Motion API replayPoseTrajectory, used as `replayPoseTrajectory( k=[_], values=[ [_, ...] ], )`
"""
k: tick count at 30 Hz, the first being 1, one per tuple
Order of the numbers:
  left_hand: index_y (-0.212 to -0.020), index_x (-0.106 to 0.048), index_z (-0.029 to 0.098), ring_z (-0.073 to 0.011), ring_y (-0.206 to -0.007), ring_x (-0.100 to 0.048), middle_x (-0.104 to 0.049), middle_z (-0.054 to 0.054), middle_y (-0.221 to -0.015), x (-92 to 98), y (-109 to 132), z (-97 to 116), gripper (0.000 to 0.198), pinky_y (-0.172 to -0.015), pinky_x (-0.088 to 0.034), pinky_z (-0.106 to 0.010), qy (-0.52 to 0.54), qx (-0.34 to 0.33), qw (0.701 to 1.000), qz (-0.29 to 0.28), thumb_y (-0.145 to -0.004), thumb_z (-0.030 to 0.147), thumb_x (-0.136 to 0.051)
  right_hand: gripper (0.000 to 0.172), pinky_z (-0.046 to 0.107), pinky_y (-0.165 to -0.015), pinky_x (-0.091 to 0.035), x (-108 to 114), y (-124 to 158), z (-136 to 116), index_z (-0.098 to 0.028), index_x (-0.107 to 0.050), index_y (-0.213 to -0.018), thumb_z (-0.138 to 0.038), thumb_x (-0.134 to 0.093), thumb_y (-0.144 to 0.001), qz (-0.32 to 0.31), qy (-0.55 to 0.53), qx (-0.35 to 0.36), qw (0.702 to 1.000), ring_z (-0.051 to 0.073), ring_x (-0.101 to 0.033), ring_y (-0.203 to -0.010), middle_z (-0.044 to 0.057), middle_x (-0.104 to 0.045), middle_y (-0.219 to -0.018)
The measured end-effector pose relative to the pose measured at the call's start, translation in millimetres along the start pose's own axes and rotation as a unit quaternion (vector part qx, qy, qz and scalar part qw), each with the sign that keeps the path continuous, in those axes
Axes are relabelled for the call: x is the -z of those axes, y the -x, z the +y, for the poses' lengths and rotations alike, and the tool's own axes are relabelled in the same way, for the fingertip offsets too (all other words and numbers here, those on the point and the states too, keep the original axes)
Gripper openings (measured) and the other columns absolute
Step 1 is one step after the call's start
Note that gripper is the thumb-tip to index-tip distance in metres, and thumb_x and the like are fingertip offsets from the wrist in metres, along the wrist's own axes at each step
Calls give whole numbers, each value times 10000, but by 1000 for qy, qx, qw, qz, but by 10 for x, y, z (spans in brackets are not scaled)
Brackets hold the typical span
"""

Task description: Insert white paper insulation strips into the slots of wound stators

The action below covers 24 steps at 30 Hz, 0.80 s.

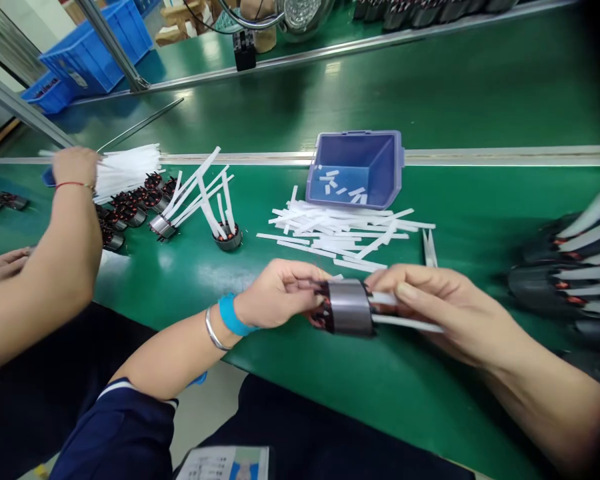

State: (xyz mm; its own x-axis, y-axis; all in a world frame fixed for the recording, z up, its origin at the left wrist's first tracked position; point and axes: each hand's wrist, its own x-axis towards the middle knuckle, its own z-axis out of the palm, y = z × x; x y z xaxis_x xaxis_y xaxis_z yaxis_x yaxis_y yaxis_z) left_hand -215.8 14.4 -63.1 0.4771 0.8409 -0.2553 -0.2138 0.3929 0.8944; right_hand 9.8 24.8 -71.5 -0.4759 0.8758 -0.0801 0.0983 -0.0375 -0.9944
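Over the green table, my left hand (280, 293) grips the left end of a motor stator (351, 308), a grey metal cylinder with copper windings lying sideways. At its right end my right hand (440, 307) pinches a white strip (384, 299) that sticks out of the stator. Below it, another white strip (407, 324) juts out to the right. Just behind my hands lies a loose pile of white strips (330, 227). A pair of tweezers (429, 248) rests beyond my right hand, partly hidden by it.
A blue bin (353, 170) holding short white pieces stands behind the pile. Stators with strips (227, 237) stand left, and more (540, 287) sit at the right edge. A co-worker's hand (75, 167) reaches over a stack of white strips (130, 170).
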Motion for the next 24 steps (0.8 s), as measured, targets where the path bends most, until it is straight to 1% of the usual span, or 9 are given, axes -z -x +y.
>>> replayPoseTrajectory(
  k=[2,4,6,8,12,15,19,22,24],
  values=[
    [-1003,-688,104,-144,-668,-674,-723,-74,-862,61,15,113,375,-597,-563,-236,-6,-36,999,35,-661,234,-765,209,321,-691,-511,-51,-81,35,-216,-668,-839,-423,-637,-835,47,141,93,985,186,-627,-748,56,-677,-836],
    [-1208,-597,142,-161,-655,-688,-721,-71,-920,111,29,219,538,-574,-575,-261,-9,-54,997,57,-705,268,-739,168,386,-801,-507,-149,-165,109,-206,-668,-941,-326,-631,-829,52,284,168,943,233,-627,-886,94,-675,-955],
    [-1304,-510,170,-163,-619,-688,-713,-47,-884,143,34,286,627,-548,-580,-268,-11,-63,995,74,-720,263,-721,139,443,-821,-494,-258,-231,196,-189,-673,-913,-271,-597,-831,39,361,191,912,277,-612,-944,125,-665,-987],
    [-1220,-548,149,-162,-585,-684,-703,-33,-810,151,25,298,545,-519,-575,-258,-6,-49,996,78,-713,256,-715,101,452,-785,-486,-324,-260,250,-186,-659,-774,-232,-581,-818,37,385,189,903,283,-606,-906,122,-665,-936],
    [-857,-605,116,-163,-530,-664,-674,-28,-684,115,-18,207,281,-457,-570,-256,46,10,997,60,-674,286,-733,103,373,-711,-500,-217,-186,153,-199,-615,-716,-236,-581,-806,77,313,193,927,216,-614,-803,85,-666,-862],
    [-810,-608,111,-167,-557,-664,-666,-30,-691,73,-43,131,315,-444,-583,-271,82,40,995,35,-635,312,-775,144,277,-589,-498,-29,-69,-46,-207,-625,-758,-337,-671,-799,114,117,122,979,148,-600,-659,44,-651,-765],
    [-814,-586,115,-149,-590,-671,-665,-28,-721,25,-37,86,334,-466,-578,-231,49,60,997,14,-654,309,-805,211,234,-534,-469,67,51,-228,-210,-656,-754,-397,-754,-749,72,6,72,995,126,-584,-618,21,-646,-726],
    [-1107,-561,152,-137,-577,-670,-672,-4,-762,-4,-4,95,495,-493,-572,-228,-4,52,999,15,-674,214,-792,179,254,-628,-497,-5,83,-246,-208,-661,-742,-370,-726,-781,46,64,81,994,140,-609,-677,24,-664,-745],
    [-1406,-340,228,-134,-564,-668,-672,25,-748,-16,20,109,830,-522,-564,-237,-36,44,998,4,-696,154,-762,164,263,-648,-498,-69,85,-231,-203,-656,-723,-340,-691,-808,46,96,92,990,145,-612,-697,34,-667,-754]
  ],
)
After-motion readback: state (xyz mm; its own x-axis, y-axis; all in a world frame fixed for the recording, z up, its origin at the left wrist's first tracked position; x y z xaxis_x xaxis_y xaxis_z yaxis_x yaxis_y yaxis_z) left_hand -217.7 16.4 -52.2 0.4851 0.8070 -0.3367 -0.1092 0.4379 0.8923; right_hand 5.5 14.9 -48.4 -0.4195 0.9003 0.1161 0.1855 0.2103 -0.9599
